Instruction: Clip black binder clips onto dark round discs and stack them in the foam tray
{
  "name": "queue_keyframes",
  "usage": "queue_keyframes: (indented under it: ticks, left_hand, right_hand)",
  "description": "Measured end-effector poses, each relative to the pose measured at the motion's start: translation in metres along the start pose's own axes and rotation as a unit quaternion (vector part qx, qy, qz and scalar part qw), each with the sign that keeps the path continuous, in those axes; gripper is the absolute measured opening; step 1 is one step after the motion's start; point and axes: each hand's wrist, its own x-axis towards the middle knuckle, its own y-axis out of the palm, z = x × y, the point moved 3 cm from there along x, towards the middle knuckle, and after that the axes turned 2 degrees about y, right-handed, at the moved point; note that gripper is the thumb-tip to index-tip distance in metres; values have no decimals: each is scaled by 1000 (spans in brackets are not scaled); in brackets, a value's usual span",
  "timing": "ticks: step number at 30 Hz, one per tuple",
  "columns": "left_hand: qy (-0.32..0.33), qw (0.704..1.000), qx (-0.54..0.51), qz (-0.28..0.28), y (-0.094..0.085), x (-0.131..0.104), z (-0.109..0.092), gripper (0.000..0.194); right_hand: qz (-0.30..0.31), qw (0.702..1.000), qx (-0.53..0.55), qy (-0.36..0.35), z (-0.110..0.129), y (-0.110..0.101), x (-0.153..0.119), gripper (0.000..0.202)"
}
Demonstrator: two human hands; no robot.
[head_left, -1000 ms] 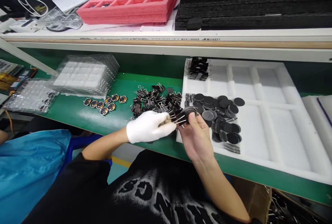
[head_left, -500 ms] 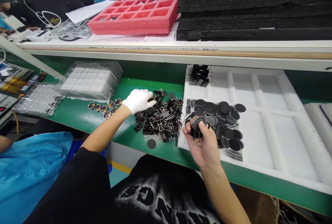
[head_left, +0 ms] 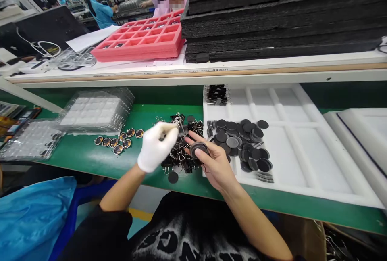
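Observation:
My left hand (head_left: pixel 159 145), in a white glove, pinches a black binder clip (head_left: pixel 182 130) above the clip pile (head_left: pixel 180 154). Bare and closed around a small stack of dark round discs (head_left: pixel 198 149), my right hand (head_left: pixel 211 158) is just to the right of the glove, its thumb on top of the stack. Many loose dark discs (head_left: pixel 232 142) lie in the white foam tray (head_left: pixel 290 156) on the right. A lone disc (head_left: pixel 173 177) rests on the green table near its front edge.
Round gold-and-black pieces (head_left: pixel 113 143) lie left of my glove. Behind them are stacked clear plastic trays (head_left: pixel 90 109). A white shelf edge (head_left: pixel 136 76) crosses above the table, bearing a red foam tray (head_left: pixel 139 47) and black foam sheets (head_left: pixel 272 19). Another person's blue garment (head_left: pixel 33 212) is at lower left.
My left hand has lifted from the pile with a clip and moved toward my right hand. My right hand has moved left with the discs, away from the foam tray. The view has shifted.

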Motion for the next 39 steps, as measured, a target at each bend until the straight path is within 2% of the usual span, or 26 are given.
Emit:
queue_keyframes:
  ticks: [3,5,7,9,10,12,18,20,23,26,30,32,34,36,37,39]
  left_hand:
    - [145,989,13,-2,0,-17,-26,18]
    - [148,988,16,45,-2,-14,-28,22]
    - [82,982,15,171,-2,-4,-25,20]
    - [41,945,20,324,2,5,-25,14]
    - [44,924,21,381,5,8,-28,18]
    - [69,898,24,433,10,11,-36,33]
    - [167,866,123,454,21,3,-51,50]
    - [167,847,131,487,21,1,-50,49]
    - [131,827,91,539,22,2,-43,42]
    - [98,832,57,542,23,4,-38,34]
    - [89,856,45,508,20,10,-34,30]
    - [76,869,62,484,14,23,-22,32]
    - [21,890,83,447,5,44,6,37]
    - [-80,904,95,410,-5,69,52,48]
    - [-137,896,92,412,-8,80,78,53]
    - [-191,889,103,404,-10,96,128,61]
  right_hand:
    - [18,1000,-1,-12,3,0,2,22]
    - [32,998,-45,-25,10,-9,-1,18]
    - [65,990,-121,-41,20,-21,-6,13]
    - [111,973,-196,-46,30,-30,-11,11]
    - [131,965,-224,-44,35,-33,-13,12]
    - [159,952,-260,-37,42,-36,-16,14]
    - [175,941,-288,-20,48,-35,-22,12]
    - [172,936,-306,-13,49,-36,-23,12]
    - [147,934,-323,-37,51,-43,-22,14]
    - [110,942,-311,-67,55,-54,-19,18]
    - [120,950,-289,-15,51,-54,-17,21]
    - [112,950,-291,2,50,-47,-16,18]
    - [89,957,-277,20,52,-41,-11,14]
    - [74,962,-259,52,55,-35,3,16]
    - [75,962,-252,75,55,-33,14,19]
    - [90,956,-248,125,52,-27,46,25]
